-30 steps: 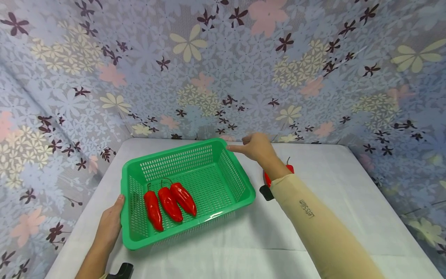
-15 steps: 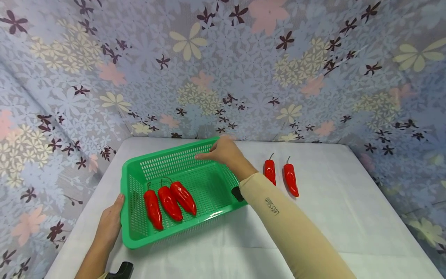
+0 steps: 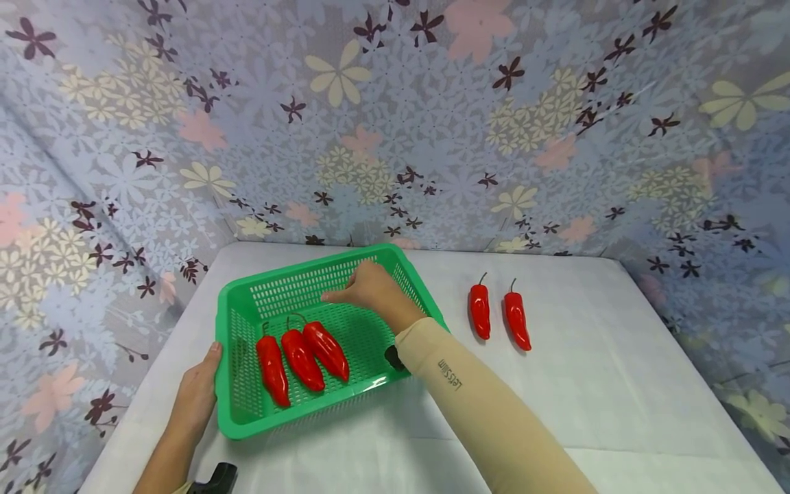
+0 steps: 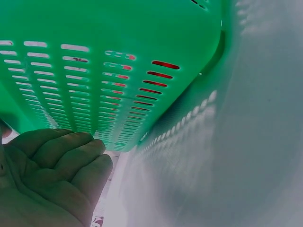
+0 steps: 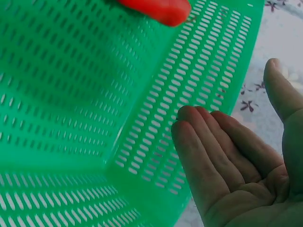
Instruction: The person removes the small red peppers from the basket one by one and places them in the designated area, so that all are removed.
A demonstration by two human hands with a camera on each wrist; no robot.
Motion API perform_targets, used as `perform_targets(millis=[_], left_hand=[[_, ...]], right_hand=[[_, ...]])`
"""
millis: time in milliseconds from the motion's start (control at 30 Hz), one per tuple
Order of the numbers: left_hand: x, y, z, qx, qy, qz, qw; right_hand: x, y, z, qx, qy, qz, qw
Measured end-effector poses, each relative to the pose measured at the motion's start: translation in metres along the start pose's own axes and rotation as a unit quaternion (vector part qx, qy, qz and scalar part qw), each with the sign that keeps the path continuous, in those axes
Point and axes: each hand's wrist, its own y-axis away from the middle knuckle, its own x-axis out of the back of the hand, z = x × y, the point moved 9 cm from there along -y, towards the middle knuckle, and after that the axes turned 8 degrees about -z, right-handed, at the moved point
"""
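A green slotted plastic basket stands on the white-covered table, with three glossy red chili peppers lying in its left half. My left hand rests at the basket's left side. In the left wrist view its fingers extend, loosely straight, along the outer wall. Over the right half of the basket hovers my right hand, empty. The right wrist view shows that hand's palm with fingers together and thumb apart, and a red pepper at the top of that view.
Two more red peppers, one nearer the basket and one farther right, lie on the table. Flower-patterned cloth hangs behind and at both sides of the table.
My right hand has moved left and down, from beyond the basket's right rim to over its inside. The two table peppers came out from behind the arm. My left hand stayed put.
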Motion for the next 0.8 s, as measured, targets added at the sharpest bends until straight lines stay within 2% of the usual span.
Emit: perform_targets(millis=[333,567,800], left_hand=[[-0.001,0.0,-0.003,0.013,0.008,-0.004,0.9999],[0.0,-0.003,-0.001,0.003,0.004,-0.002,1.0],[0.003,-0.002,-0.004,0.01,0.004,0.002,0.9999]], right_hand=[[-0.031,-0.005,-0.012,-0.018,0.051,-0.024,0.9983],[-0.043,-0.003,-0.024,-0.026,0.086,-0.038,0.9952],[-0.058,-0.007,-0.027,-0.047,0.164,-0.061,0.9835]])
